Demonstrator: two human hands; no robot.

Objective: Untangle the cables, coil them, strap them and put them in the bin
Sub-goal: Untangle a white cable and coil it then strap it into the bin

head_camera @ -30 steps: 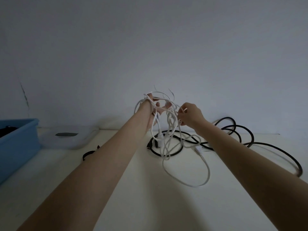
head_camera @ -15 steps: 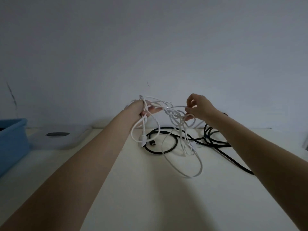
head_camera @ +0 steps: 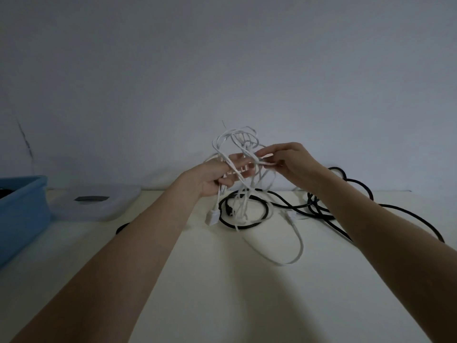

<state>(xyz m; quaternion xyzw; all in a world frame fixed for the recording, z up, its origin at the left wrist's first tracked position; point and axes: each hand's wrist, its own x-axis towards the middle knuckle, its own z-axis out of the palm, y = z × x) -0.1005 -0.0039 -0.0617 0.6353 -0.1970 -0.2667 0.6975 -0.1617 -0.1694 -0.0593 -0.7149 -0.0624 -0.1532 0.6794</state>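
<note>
Holding one tangled white cable above the black cable: our left hand grips its strands, right hand pinches one. One blue bin sits far left.

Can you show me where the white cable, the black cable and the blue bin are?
white cable (head_camera: 298, 243): head view, on the loop drooping onto the table.
black cable (head_camera: 265, 214): head view, on the coil lying on the table.
blue bin (head_camera: 27, 206): head view, on its outer side wall.
</note>
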